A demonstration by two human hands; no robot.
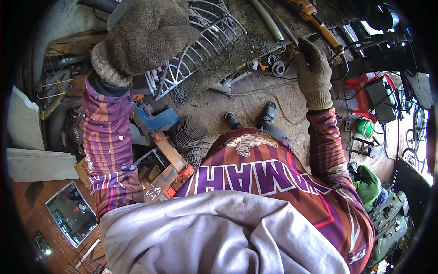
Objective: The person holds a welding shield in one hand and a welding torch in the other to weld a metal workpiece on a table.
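Note:
My left hand, in a thick brown knitted glove, is raised at the upper left. Its fingers are curled in with the thumb lying along them; what they hold, if anything, is hidden. Behind it, a frame of curved metal rods lies on the dark workbench. A flat grey piece shows beside the glove, and I cannot tell whether it touches. My right hand, in a similar glove, is at the bench's near edge. Its fingers close on one end of a thin metal rod that slants away over the bench.
An orange power tool lies beyond my right hand, near a metal pipe. Cables cross the floor. A red stool stands at the right. Coiled wire and a blue metal piece are at the left.

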